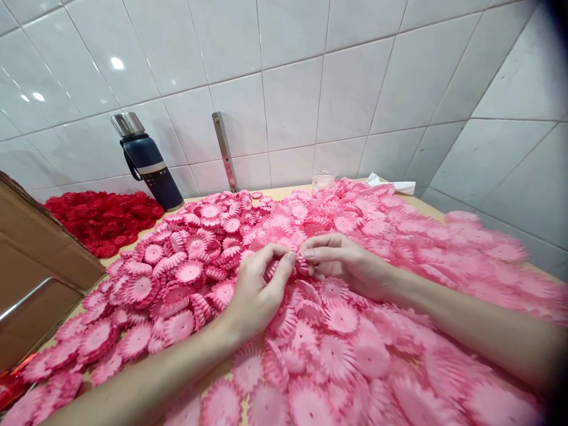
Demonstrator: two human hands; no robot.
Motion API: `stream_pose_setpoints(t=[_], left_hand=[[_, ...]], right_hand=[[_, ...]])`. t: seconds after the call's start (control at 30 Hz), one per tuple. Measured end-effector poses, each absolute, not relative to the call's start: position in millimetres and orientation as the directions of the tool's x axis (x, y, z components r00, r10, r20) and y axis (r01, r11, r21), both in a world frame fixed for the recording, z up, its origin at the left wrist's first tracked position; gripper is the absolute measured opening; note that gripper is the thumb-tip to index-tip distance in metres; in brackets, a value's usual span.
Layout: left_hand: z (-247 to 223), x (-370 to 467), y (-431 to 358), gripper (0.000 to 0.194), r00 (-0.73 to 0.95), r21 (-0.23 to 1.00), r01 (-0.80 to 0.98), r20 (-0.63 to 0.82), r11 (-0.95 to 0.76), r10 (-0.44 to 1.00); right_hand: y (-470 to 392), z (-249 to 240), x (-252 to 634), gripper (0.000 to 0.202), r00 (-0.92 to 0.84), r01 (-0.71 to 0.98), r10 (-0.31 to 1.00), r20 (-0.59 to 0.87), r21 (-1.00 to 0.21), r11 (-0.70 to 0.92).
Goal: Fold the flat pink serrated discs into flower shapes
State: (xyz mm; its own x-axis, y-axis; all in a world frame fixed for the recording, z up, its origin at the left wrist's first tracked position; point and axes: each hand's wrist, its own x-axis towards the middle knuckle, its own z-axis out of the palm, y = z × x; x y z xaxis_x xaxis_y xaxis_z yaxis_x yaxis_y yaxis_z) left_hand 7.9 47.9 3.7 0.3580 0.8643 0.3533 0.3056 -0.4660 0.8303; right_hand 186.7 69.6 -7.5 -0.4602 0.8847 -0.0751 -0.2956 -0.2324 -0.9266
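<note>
Pink fabric flower discs (186, 272) with frilled, pleated edges and small centre holes cover most of the table in a deep heap. Over the middle of the heap, my left hand (260, 290) is closed, thumb and bent forefinger gripping a pink fabric flower (271, 269). My right hand (344, 263) meets it from the right, thumb and fingers pinched at the frilled edge of what looks like the same flower. The fingers partly hide the held flower, so I cannot tell whether it is one disc or several layered together.
A dark blue thermos (151, 165) with a steel cap stands by the tiled wall, beside a red petal pile (104, 216). A metal strip (224, 148) leans on the wall. Behind the heap are a clear cup (323, 178) and white paper (393, 186). Cardboard (39, 266) borders the left.
</note>
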Motion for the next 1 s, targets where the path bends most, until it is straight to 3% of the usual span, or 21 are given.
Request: stream_pose_setpoints(t=[0.2,0.37,0.6,0.83,0.9,1.0], left_hand=[[4.4,8.4,46.8,0.017,0.403,0.835,0.264,0.360,-0.483,0.842],[1.8,7.8,47.3,0.020,0.300,0.860,0.276,0.346,-0.428,0.889],[5.1,8.7,46.8,0.017,0.387,0.817,0.283,0.382,-0.502,0.839],[0.8,7.7,48.6,0.020,0.301,0.857,0.283,0.347,-0.431,0.888],[-0.1,7.1,49.2,0.021,0.254,0.874,0.270,0.340,-0.403,0.906],[1.7,7.3,48.3,0.022,0.314,0.871,0.259,0.333,-0.418,0.889]], right_hand=[[69.8,-7.6,186.4,0.003,-0.475,-0.319,0.876,-0.081,-0.912,-0.258],[69.7,-7.4,186.0,0.003,-0.472,-0.327,0.881,-0.029,-0.922,-0.205],[68.4,-10.9,184.9,0.018,-0.444,-0.196,0.896,0.020,-0.978,-0.076],[67.5,-7.9,184.9,0.011,-0.473,-0.357,0.876,-0.090,-0.890,-0.284],[68.1,-7.8,185.0,0.010,-0.471,-0.368,0.877,-0.089,-0.884,-0.288],[69.6,-10.3,186.1,0.011,-0.472,-0.305,0.881,-0.045,-0.929,-0.211]])
